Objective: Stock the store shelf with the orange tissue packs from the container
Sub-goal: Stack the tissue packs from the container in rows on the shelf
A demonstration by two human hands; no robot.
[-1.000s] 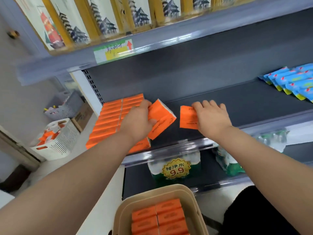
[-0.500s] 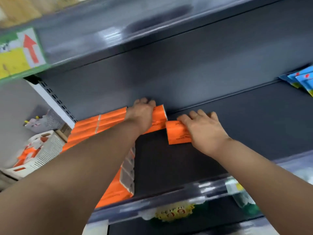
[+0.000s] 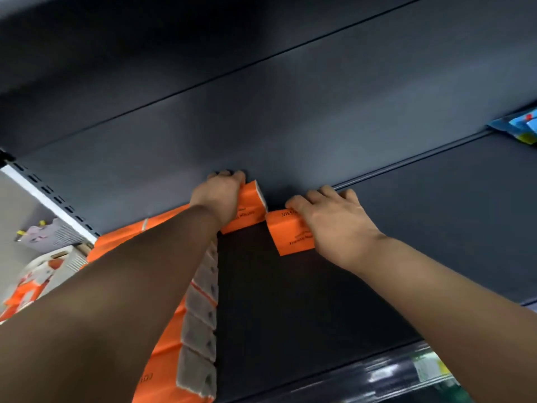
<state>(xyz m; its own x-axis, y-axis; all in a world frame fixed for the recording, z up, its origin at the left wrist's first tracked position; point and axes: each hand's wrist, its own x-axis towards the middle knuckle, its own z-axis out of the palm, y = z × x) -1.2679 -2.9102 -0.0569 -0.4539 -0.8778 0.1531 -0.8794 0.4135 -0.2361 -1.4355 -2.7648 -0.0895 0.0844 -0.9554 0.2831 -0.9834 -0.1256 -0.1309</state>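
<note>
1. While I reach to the shelf's (image 3: 406,228) back edge, my left hand (image 3: 220,196) clamps one orange tissue pack (image 3: 247,209) against the stocked row (image 3: 162,225), extending it.
2. My right hand (image 3: 334,222) presses a second pack (image 3: 290,237) flat just beside, starting the next column.

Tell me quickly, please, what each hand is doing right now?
Left hand: closed on an orange pack.
Right hand: holding another orange pack.

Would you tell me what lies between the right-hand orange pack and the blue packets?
Head view: only bare dark shelf between the orange pack and blue packets.
</note>
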